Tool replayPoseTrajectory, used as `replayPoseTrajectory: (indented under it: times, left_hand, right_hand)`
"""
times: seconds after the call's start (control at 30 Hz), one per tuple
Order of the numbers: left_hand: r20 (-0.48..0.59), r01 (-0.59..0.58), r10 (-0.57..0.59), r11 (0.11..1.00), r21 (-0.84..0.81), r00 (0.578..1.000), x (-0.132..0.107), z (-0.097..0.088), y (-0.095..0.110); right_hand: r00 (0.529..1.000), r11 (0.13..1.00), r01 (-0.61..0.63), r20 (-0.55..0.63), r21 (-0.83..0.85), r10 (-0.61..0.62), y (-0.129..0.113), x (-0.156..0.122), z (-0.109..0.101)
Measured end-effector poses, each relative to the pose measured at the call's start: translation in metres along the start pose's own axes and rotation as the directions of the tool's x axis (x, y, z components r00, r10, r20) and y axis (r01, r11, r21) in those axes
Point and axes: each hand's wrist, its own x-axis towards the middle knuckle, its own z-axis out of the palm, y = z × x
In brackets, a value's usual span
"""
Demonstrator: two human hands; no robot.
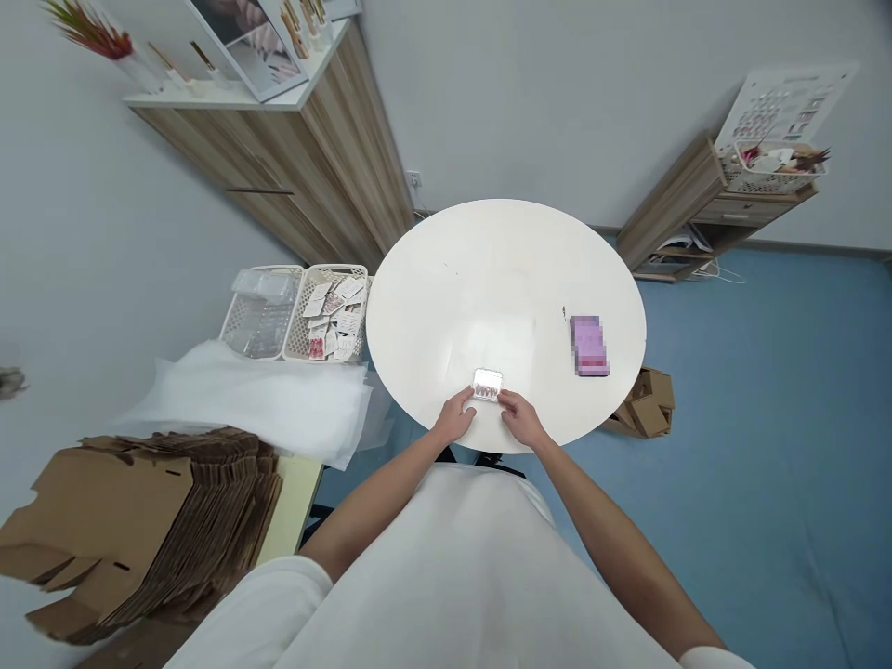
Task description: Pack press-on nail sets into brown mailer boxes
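A small clear plastic case [487, 383] with pinkish pieces inside lies near the front edge of the round white table [502, 279]. My left hand [455, 417] pinches its left end with curled fingers. My right hand [519, 416] grips its right end the same way. A purple flat box [589, 346] lies on the table to the right, apart from both hands.
Two white baskets [296, 311] stand left of the table, one with clear trays, one with small packets. A stack of flat cardboard boxes [139, 520] and white foam sheets [257, 395] lie at the left. Wooden cabinets stand at the back; a cardboard piece [645, 404] lies on the blue floor.
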Motion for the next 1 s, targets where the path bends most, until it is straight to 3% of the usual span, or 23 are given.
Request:
replayPoseTrajectory:
  times: [0.17, 0.33, 0.47, 0.6, 0.8, 1.0]
  left_hand:
    - [0.034, -0.051, 0.047, 0.988, 0.149, 0.998, -0.003, -0.002, 0.002]
    - [0.001, -0.150, 0.157, 0.938, 0.313, 0.988, -0.003, -0.010, -0.005]
    - [0.087, -0.257, 0.243, 0.874, 0.412, 0.966, -0.005, -0.026, -0.014]
    - [0.200, -0.326, 0.260, 0.806, 0.494, 0.945, -0.006, -0.037, -0.020]
    - [0.267, -0.359, 0.246, 0.740, 0.569, 0.932, -0.007, -0.036, -0.019]
    - [0.245, -0.392, 0.307, 0.724, 0.568, 0.920, -0.007, -0.030, -0.011]
  right_hand:
    - [1.000, 0.991, 0.030, 0.003, -0.128, -0.030, 0.004, -0.001, 0.005]
    - [0.990, 0.928, 0.129, -0.009, -0.349, -0.141, -0.003, -0.014, 0.008]
    - [0.981, 0.787, 0.196, 0.103, -0.586, -0.167, -0.008, -0.020, 0.015]
    - [0.985, 0.624, 0.160, 0.084, -0.765, -0.149, -0.007, -0.020, 0.026]
    - [0.985, 0.518, 0.149, 0.077, -0.843, -0.157, -0.004, -0.015, 0.035]
    - [0.989, 0.555, 0.141, 0.088, -0.820, -0.121, -0.009, -0.012, 0.028]
